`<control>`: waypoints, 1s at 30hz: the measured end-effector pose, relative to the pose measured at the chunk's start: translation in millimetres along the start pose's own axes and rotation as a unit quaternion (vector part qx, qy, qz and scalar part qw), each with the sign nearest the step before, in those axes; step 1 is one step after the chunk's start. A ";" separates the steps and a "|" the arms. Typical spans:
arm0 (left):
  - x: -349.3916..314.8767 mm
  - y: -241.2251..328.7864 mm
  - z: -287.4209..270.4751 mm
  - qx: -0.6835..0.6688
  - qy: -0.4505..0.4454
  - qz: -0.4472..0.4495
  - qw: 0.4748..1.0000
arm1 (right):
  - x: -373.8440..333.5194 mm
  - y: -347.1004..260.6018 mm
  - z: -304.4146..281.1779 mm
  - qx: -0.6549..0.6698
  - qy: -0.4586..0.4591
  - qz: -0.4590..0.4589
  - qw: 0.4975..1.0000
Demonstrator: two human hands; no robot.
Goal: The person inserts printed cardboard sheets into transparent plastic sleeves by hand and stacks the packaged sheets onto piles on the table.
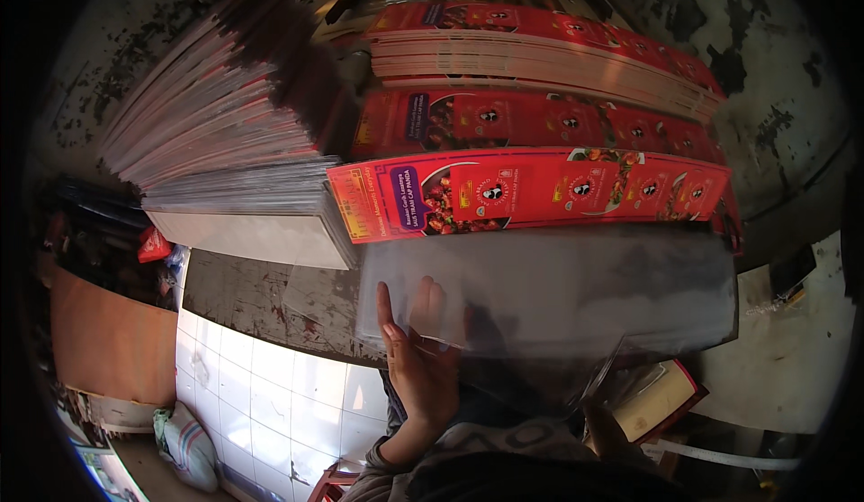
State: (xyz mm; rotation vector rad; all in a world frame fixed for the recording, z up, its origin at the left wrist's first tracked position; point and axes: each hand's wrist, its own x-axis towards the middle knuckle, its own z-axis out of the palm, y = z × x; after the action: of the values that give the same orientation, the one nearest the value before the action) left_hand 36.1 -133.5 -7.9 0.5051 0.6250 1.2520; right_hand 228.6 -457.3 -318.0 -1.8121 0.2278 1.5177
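My left hand [421, 383] is raised at the near edge of a pile of clear plastic sleeves [576, 277], fingers stretched out. One finger stands apart at the left, while the others show blurred through a layer of film. My right hand [607, 428] is a dark shape low at the right, beside a loose, creased clear film [598, 371]; its fingers are hidden in shadow. Just beyond the sleeves lies a long red printed strip [540, 187] with food pictures, resting against further red strips [540, 119].
A tall, leaning stack of thin pale sheets [216, 133] stands at the left. Behind the strips is another thick red-topped stack [540, 56]. A brown board [112, 335] and a striped sack [187, 448] are at lower left, by white floor tiles [270, 394]. An open box [652, 401] sits lower right.
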 end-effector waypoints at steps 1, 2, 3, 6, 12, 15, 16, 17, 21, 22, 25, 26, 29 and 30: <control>-1.5 0.3 4.2 0.005 -0.001 -0.022 1.000 | -0.6 0.1 -1.0 -0.001 0.002 0.001 1.000; -1.2 1.1 6.9 0.012 -0.001 -0.039 0.999 | 1.9 -2.1 0.1 -0.008 0.001 0.003 1.000; -0.1 2.2 5.6 0.013 0.000 -0.037 0.999 | 3.2 -3.5 -0.2 -0.010 0.000 0.004 1.000; 3.5 7.4 0.6 -0.014 0.000 -0.032 0.999 | 6.2 -2.9 -2.9 -0.019 0.001 0.009 1.000; 3.1 0.5 2.7 0.003 0.010 -0.034 0.999 | 6.4 -2.4 -15.7 -0.031 0.020 0.018 0.999; 4.3 -5.1 5.6 0.014 0.002 -0.042 0.999 | -1.5 5.6 -34.0 -0.049 0.039 0.021 0.998; 2.0 -4.3 8.0 0.016 0.010 -0.043 0.999 | -6.5 9.9 -45.8 -0.071 0.050 0.018 0.996; 1.4 -4.6 9.6 0.016 0.016 -0.044 0.999 | -13.5 16.8 -64.3 -0.109 0.080 -0.011 0.991; -4.1 -5.4 3.7 0.040 0.011 -0.030 0.999 | -64.5 -19.9 -127.6 0.351 0.427 -0.211 0.807; -3.7 -5.4 1.0 0.040 0.007 -0.030 0.999 | -90.4 -55.8 -121.8 0.406 0.535 -0.264 0.692; -2.2 -7.3 6.2 0.031 -0.030 -0.057 0.997 | -89.1 -61.6 -244.4 -0.085 0.778 -0.345 0.518; -6.4 -6.1 4.9 0.042 -0.028 -0.057 0.997 | -146.4 -156.3 -169.5 0.309 0.607 -0.356 0.639; -13.4 -7.2 15.3 0.025 -0.068 -0.079 0.994 | -192.7 -264.9 -93.5 -0.059 0.613 -0.597 0.514; -16.1 -5.7 15.3 0.028 -0.069 -0.075 0.994 | -205.0 -297.2 -61.5 -0.130 0.590 -0.558 0.569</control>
State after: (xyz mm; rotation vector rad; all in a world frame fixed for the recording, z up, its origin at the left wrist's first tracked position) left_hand 47.5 -150.6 2.0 0.5748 0.5713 1.0503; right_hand 387.6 -352.1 -5.3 -2.1523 -0.5067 -0.7038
